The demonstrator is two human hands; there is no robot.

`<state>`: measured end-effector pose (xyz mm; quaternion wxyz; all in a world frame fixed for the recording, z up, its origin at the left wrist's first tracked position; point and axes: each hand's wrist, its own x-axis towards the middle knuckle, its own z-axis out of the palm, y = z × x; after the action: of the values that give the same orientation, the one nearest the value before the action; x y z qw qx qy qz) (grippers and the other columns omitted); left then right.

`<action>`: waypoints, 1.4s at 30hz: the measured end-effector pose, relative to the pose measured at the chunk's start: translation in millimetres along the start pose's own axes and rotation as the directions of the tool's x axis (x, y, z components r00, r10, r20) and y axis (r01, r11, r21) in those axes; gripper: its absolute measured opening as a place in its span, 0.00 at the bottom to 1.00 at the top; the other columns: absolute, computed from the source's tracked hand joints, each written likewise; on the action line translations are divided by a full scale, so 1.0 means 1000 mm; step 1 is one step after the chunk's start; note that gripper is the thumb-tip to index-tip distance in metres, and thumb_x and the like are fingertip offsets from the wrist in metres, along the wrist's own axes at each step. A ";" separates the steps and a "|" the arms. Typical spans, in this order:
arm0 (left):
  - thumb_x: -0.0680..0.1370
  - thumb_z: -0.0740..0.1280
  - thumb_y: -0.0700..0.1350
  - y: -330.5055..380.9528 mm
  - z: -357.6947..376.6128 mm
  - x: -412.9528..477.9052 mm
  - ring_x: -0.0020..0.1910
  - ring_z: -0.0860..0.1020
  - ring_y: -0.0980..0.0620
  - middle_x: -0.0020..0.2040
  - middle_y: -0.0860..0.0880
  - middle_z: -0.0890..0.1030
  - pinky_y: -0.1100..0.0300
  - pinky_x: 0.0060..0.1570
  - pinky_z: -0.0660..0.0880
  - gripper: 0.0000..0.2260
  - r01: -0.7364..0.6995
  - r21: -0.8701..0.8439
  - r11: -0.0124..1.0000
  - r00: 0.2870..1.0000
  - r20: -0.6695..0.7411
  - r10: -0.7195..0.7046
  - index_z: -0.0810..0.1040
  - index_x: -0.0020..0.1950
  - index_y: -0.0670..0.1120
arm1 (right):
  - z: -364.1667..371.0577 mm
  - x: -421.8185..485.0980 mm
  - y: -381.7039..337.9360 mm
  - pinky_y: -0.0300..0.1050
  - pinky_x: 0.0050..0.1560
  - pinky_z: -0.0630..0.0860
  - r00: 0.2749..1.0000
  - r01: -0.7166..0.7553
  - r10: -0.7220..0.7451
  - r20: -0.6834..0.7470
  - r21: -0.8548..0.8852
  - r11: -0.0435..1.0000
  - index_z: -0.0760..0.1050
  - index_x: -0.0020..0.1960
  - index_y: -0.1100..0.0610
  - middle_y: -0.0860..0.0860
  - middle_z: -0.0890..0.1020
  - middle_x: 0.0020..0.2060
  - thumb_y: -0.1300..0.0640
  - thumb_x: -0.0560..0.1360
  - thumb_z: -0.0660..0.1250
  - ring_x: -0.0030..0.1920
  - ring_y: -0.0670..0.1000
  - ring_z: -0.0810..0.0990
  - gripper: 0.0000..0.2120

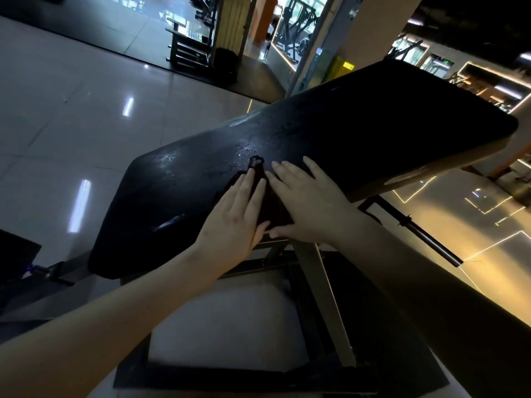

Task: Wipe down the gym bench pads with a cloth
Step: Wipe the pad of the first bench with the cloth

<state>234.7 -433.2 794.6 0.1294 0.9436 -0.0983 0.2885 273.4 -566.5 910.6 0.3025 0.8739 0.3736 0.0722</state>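
The glossy tiled floor (71, 110) fills the left side of the view and reflects several lamps. Over it, the long black bench pad (359, 124) runs diagonally from the lower left to the upper right, and its right end stands higher. The surface of the pad looks shiny and a little wet near the middle. Under the pad there is the metal frame (324, 297), with a grey slanted post and dark bars that lie on the floor. A dark rod (431, 242) sticks out from the frame to the right.

Both bare forearms reach in from the bottom. The left hand (232, 216) lies flat with its fingers straight and close together, and it presses on the cloth. The right hand (307, 205) is also flat, with its fingers a little spread, just beside the left one; the two thumbs almost touch. The dark cloth (271, 208) lies on the pad near its near edge, mostly under and between the two hands, and one corner shows beyond the fingertips.
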 end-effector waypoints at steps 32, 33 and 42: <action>0.79 0.49 0.50 0.012 -0.002 -0.005 0.73 0.65 0.39 0.73 0.35 0.66 0.51 0.73 0.57 0.27 0.217 -0.394 0.893 0.961 -0.074 -0.267 0.63 0.74 0.35 | 0.026 0.017 -0.031 0.58 0.72 0.61 0.988 -0.042 0.033 -0.148 -0.056 0.998 0.68 0.72 0.59 0.61 0.70 0.71 0.42 0.71 0.65 0.72 0.58 0.67 0.35; 0.79 0.51 0.50 0.005 0.001 -0.009 0.71 0.67 0.38 0.71 0.34 0.68 0.48 0.72 0.59 0.27 0.178 -0.315 0.932 0.974 -0.077 -0.212 0.65 0.73 0.34 | 0.026 0.017 -0.031 0.58 0.73 0.57 0.989 -0.038 0.029 -0.148 -0.058 0.998 0.65 0.74 0.60 0.60 0.67 0.73 0.42 0.73 0.63 0.74 0.58 0.64 0.36; 0.78 0.56 0.46 -0.039 0.008 -0.047 0.68 0.70 0.36 0.68 0.31 0.70 0.45 0.68 0.67 0.25 -0.009 -0.073 0.997 1.000 -0.022 0.007 0.65 0.72 0.34 | 0.031 0.019 -0.030 0.60 0.69 0.64 0.982 -0.048 0.034 -0.188 -0.067 0.997 0.69 0.70 0.65 0.62 0.72 0.68 0.33 0.63 0.73 0.69 0.59 0.71 0.48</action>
<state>210.9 -393.3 754.5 0.1637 0.9347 -0.1111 0.2953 279.7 -552.5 866.1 0.2955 0.8595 0.3794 0.1732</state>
